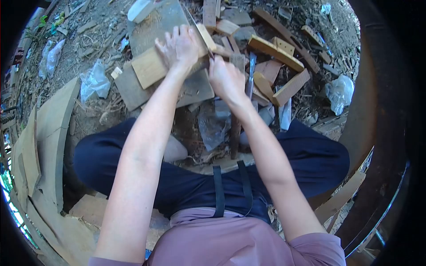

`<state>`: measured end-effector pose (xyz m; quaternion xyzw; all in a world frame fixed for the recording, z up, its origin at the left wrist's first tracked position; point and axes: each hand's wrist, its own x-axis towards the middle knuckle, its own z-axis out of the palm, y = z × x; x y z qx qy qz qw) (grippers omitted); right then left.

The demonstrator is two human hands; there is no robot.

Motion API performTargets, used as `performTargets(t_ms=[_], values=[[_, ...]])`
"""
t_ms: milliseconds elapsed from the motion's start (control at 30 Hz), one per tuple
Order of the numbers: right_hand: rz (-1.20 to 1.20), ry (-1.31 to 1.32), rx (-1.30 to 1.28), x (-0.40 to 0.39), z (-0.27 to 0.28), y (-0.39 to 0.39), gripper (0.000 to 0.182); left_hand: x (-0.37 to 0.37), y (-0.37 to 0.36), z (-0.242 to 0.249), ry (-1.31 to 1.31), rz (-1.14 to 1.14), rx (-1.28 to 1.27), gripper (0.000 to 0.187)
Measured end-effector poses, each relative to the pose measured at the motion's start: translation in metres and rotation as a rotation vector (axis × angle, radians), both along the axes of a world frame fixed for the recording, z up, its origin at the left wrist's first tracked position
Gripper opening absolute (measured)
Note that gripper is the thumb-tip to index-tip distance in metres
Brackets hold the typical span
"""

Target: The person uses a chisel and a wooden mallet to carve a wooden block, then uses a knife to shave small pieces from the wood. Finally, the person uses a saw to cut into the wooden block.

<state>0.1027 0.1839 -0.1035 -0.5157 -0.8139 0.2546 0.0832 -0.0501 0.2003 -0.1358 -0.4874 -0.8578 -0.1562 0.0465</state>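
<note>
While the left hand [179,46] is pressing flat, fingers spread, on a pale wood block [153,64] lying on a grey board [133,91] on the ground, the right hand [226,80] is gripping a tool handle, fingers closed around it, its thin blade [195,22] slanting up across the block's far end.

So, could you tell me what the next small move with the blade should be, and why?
Probably draw the thin blade a little further across the pale wood block. The left hand already presses the block flat on the grey board, and the right hand grips the handle end, with the blade's edge at the block.
</note>
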Motion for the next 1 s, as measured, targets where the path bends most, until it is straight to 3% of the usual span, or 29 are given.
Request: performTargets(t_ms=[167, 267, 600, 700, 867, 1000], values=[[-0.015, -0.105, -0.152, 0.042, 0.016, -0.039, 0.029, -0.001, 0.001, -0.002, -0.031, 0.024, 0.041, 0.031], [-0.016, 0.021, -0.074, 0.024, 0.008, -0.017, 0.032, 0.002, 0.000, 0.002, -0.019, 0.018, 0.018, 0.032], [-0.060, -0.052, -0.078, 0.010, 0.002, -0.016, 0.032, 0.002, 0.000, 0.002, -0.012, 0.065, -0.032, 0.036], [-0.069, 0.044, 0.073, 0.016, -0.005, -0.026, 0.029, 0.002, 0.001, -0.001, 0.002, 0.066, -0.027, 0.036], [-0.017, -0.104, 0.301, 0.015, -0.011, -0.025, 0.025, 0.001, 0.002, -0.003, 0.012, 0.068, -0.009, 0.038], [-0.009, -0.110, 0.282, 0.014, -0.002, -0.022, 0.025, 0.001, 0.002, 0.000, 0.015, 0.064, -0.039, 0.039]])
